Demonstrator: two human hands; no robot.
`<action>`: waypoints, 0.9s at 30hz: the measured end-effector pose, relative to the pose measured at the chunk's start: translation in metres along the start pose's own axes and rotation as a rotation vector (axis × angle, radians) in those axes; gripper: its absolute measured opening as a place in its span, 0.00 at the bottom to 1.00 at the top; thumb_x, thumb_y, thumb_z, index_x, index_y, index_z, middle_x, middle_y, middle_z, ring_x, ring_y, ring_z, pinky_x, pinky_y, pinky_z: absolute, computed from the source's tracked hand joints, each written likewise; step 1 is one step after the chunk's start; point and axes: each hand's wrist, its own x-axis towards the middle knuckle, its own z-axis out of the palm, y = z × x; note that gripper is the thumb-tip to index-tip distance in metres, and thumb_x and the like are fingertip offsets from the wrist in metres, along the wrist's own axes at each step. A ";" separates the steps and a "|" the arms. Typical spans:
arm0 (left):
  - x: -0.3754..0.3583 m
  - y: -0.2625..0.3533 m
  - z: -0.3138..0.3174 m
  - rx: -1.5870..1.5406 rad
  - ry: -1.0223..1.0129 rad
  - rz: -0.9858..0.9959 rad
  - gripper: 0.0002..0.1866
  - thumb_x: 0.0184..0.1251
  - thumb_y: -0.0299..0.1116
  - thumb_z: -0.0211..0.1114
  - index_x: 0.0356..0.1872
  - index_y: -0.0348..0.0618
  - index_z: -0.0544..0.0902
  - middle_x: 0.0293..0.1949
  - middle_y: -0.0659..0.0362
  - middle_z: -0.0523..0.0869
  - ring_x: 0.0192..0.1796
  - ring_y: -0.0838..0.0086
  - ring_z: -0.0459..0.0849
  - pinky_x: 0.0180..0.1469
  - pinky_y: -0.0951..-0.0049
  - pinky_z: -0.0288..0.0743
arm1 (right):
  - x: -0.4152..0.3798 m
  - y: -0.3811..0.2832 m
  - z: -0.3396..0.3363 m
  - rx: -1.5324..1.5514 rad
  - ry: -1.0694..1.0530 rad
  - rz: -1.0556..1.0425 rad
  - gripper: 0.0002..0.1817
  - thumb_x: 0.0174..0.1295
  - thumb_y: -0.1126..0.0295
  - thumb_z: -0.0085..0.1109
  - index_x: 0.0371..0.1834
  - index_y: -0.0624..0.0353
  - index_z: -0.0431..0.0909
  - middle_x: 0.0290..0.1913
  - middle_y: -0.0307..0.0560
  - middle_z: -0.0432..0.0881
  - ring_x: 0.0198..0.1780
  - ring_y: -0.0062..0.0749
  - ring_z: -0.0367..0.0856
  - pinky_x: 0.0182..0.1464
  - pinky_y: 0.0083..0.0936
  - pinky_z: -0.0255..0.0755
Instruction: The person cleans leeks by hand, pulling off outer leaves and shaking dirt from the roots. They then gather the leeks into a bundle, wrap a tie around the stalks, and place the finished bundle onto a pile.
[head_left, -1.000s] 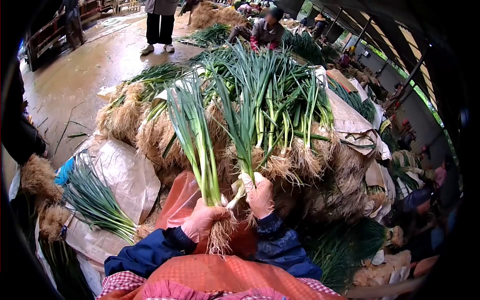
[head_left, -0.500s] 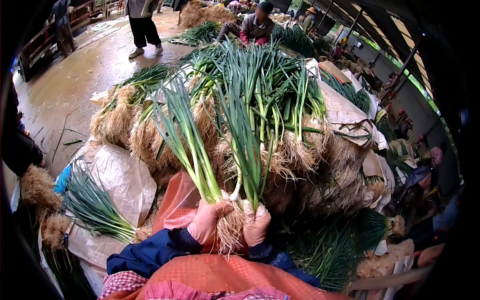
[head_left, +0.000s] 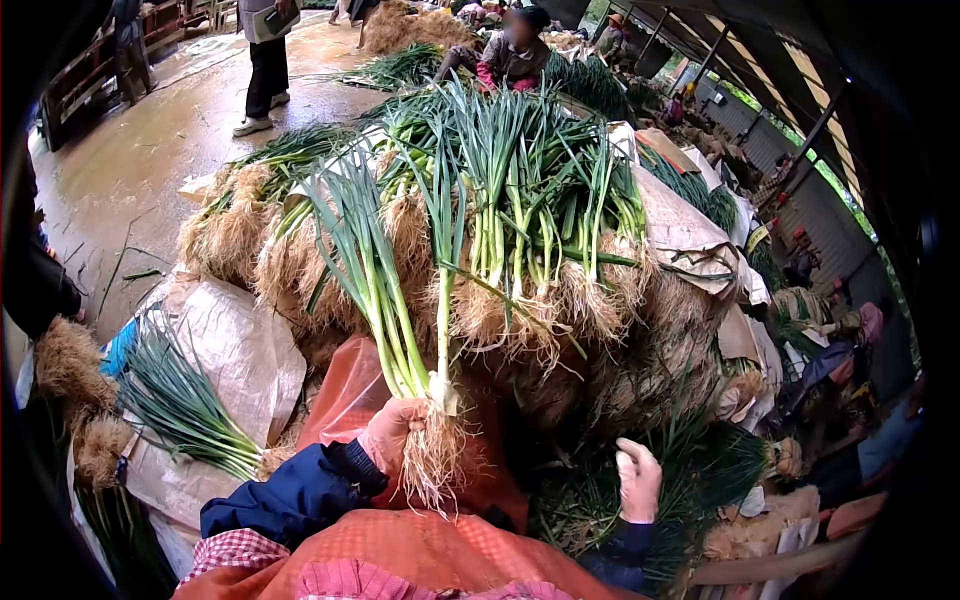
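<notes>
My left hand (head_left: 394,432), gloved, is closed around the base of a bunch of green onions (head_left: 378,290). Their green leaves point up and away from me, and the pale stringy roots (head_left: 436,462) hang below my fist. One stalk (head_left: 443,325) stands slightly apart at the right side of the bunch. Out to the right, my gloved right hand (head_left: 638,482) is raised with its fingers loosely bent and apart, and no object shows in it. Beneath that hand lie loose green leaves (head_left: 660,520). An orange apron (head_left: 420,555) covers my lap.
A large heap of green onions (head_left: 510,220) with roots facing me lies ahead. Another bunch (head_left: 190,410) rests on pale sacking (head_left: 255,350) at left. One person (head_left: 515,50) sits behind the heap; another (head_left: 265,65) stands on the wet floor. A wooden bar (head_left: 780,560) lies at right.
My right hand has let go of the leaves beside the bunch and moved right. The left hand keeps the bunch, shifted slightly left. The standing person has turned and stepped left.
</notes>
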 end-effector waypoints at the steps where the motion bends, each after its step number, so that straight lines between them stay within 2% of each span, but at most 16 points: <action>1: 0.001 -0.001 -0.007 -0.142 -0.092 -0.156 0.10 0.59 0.25 0.57 0.42 0.32 0.74 0.21 0.63 0.74 0.18 0.80 0.70 0.24 0.76 0.72 | 0.009 -0.058 0.032 0.362 -0.211 0.106 0.14 0.63 0.71 0.52 0.47 0.68 0.78 0.32 0.41 0.80 0.30 0.19 0.75 0.36 0.16 0.71; 2: -0.001 -0.003 -0.006 0.051 0.134 -0.122 0.09 0.59 0.26 0.58 0.40 0.37 0.73 0.19 0.65 0.71 0.19 0.80 0.70 0.24 0.78 0.70 | 0.021 -0.093 0.058 0.610 -0.498 0.213 0.15 0.66 0.72 0.48 0.50 0.71 0.76 0.30 0.38 0.78 0.29 0.14 0.72 0.32 0.12 0.67; 3: -0.001 -0.005 -0.008 0.051 0.126 -0.157 0.07 0.59 0.26 0.57 0.38 0.37 0.74 0.19 0.65 0.71 0.19 0.81 0.70 0.24 0.78 0.70 | 0.032 -0.114 0.091 0.768 -0.697 0.160 0.16 0.67 0.69 0.46 0.51 0.65 0.77 0.31 0.36 0.79 0.28 0.09 0.70 0.28 0.07 0.59; 4: 0.000 -0.006 -0.009 0.049 0.122 -0.187 0.06 0.59 0.25 0.57 0.37 0.36 0.74 0.20 0.65 0.71 0.20 0.81 0.70 0.24 0.78 0.70 | 0.041 -0.136 0.121 0.790 -0.782 0.035 0.16 0.66 0.67 0.49 0.52 0.64 0.77 0.28 0.36 0.77 0.29 0.12 0.71 0.28 0.13 0.63; 5: -0.007 -0.008 0.021 0.210 0.359 -0.136 0.04 0.59 0.23 0.55 0.35 0.36 0.75 0.20 0.65 0.72 0.21 0.82 0.71 0.25 0.79 0.70 | 0.049 -0.142 0.148 0.231 -0.673 -0.375 0.15 0.63 0.65 0.54 0.48 0.62 0.77 0.26 0.41 0.76 0.28 0.20 0.74 0.30 0.22 0.67; 6: -0.002 -0.006 -0.028 0.426 0.280 -0.011 0.04 0.58 0.23 0.55 0.34 0.37 0.75 0.21 0.65 0.72 0.23 0.82 0.72 0.27 0.80 0.70 | 0.046 -0.165 0.149 0.103 -0.624 -0.470 0.14 0.60 0.62 0.58 0.43 0.60 0.78 0.27 0.47 0.77 0.29 0.33 0.78 0.32 0.30 0.70; 8: -0.011 0.001 -0.023 0.256 0.160 0.061 0.05 0.58 0.24 0.55 0.35 0.37 0.76 0.24 0.64 0.75 0.24 0.79 0.74 0.28 0.78 0.71 | 0.043 -0.154 0.161 -0.109 -0.437 -0.727 0.12 0.61 0.60 0.57 0.38 0.57 0.78 0.28 0.49 0.78 0.29 0.43 0.78 0.30 0.33 0.71; 9: -0.010 -0.001 -0.025 0.495 0.375 0.255 0.06 0.58 0.24 0.54 0.36 0.38 0.76 0.26 0.62 0.79 0.26 0.78 0.74 0.27 0.77 0.70 | 0.041 -0.142 0.168 -0.251 -0.391 -0.741 0.11 0.61 0.60 0.55 0.33 0.55 0.79 0.26 0.48 0.78 0.29 0.44 0.78 0.30 0.37 0.71; 12: 0.005 -0.003 0.008 0.194 0.381 0.128 0.09 0.68 0.34 0.56 0.40 0.37 0.77 0.28 0.59 0.81 0.22 0.77 0.75 0.25 0.79 0.70 | 0.031 -0.145 0.157 -0.195 -0.517 -0.869 0.10 0.61 0.62 0.57 0.29 0.56 0.77 0.24 0.47 0.76 0.26 0.42 0.77 0.28 0.35 0.70; 13: 0.012 0.007 -0.009 0.297 0.136 0.015 0.12 0.69 0.37 0.56 0.43 0.38 0.76 0.26 0.61 0.80 0.22 0.76 0.77 0.28 0.79 0.75 | 0.028 -0.160 0.142 -0.024 -0.576 -0.932 0.07 0.58 0.66 0.61 0.27 0.56 0.75 0.21 0.45 0.75 0.25 0.41 0.76 0.26 0.31 0.69; 15: 0.009 0.009 0.005 0.211 0.226 -0.064 0.08 0.68 0.32 0.57 0.42 0.39 0.76 0.20 0.67 0.73 0.20 0.82 0.73 0.23 0.80 0.71 | 0.039 -0.170 0.136 0.361 -0.532 -0.744 0.08 0.54 0.70 0.64 0.30 0.61 0.74 0.25 0.45 0.77 0.23 0.34 0.75 0.26 0.27 0.69; 18: -0.001 0.006 0.006 0.314 0.292 -0.085 0.07 0.63 0.27 0.59 0.41 0.40 0.75 0.26 0.61 0.76 0.24 0.77 0.74 0.25 0.75 0.72 | 0.092 -0.188 0.154 -0.060 -0.226 -0.696 0.07 0.57 0.72 0.60 0.34 0.64 0.76 0.28 0.45 0.79 0.23 0.26 0.75 0.27 0.22 0.72; 20: -0.009 0.003 -0.011 0.282 0.051 -0.005 0.10 0.61 0.27 0.62 0.44 0.39 0.77 0.27 0.64 0.77 0.25 0.80 0.73 0.28 0.79 0.72 | 0.132 -0.173 0.194 -0.359 -0.055 -0.929 0.07 0.61 0.72 0.54 0.37 0.65 0.77 0.25 0.44 0.78 0.21 0.24 0.73 0.27 0.19 0.73; 22: -0.018 0.010 0.019 0.174 -0.355 0.159 0.10 0.54 0.34 0.66 0.32 0.44 0.74 0.24 0.59 0.72 0.33 0.69 0.71 0.37 0.72 0.67 | 0.097 -0.165 0.191 -0.561 -0.278 -0.615 0.10 0.63 0.72 0.49 0.32 0.64 0.79 0.25 0.48 0.80 0.20 0.31 0.78 0.26 0.21 0.77; 24: -0.014 0.020 0.006 0.116 -0.494 0.185 0.10 0.53 0.35 0.66 0.31 0.46 0.74 0.24 0.59 0.72 0.30 0.68 0.68 0.34 0.72 0.64 | 0.076 -0.129 0.174 -0.213 -0.241 -0.719 0.10 0.62 0.69 0.53 0.39 0.61 0.82 0.30 0.51 0.83 0.25 0.32 0.80 0.29 0.22 0.75; 27: -0.009 0.033 0.003 0.144 -0.448 0.222 0.10 0.52 0.34 0.67 0.30 0.46 0.75 0.22 0.60 0.72 0.27 0.72 0.68 0.33 0.74 0.64 | 0.054 -0.072 0.142 0.316 -0.129 -0.354 0.09 0.61 0.80 0.54 0.42 0.66 0.80 0.30 0.40 0.83 0.27 0.20 0.77 0.29 0.18 0.71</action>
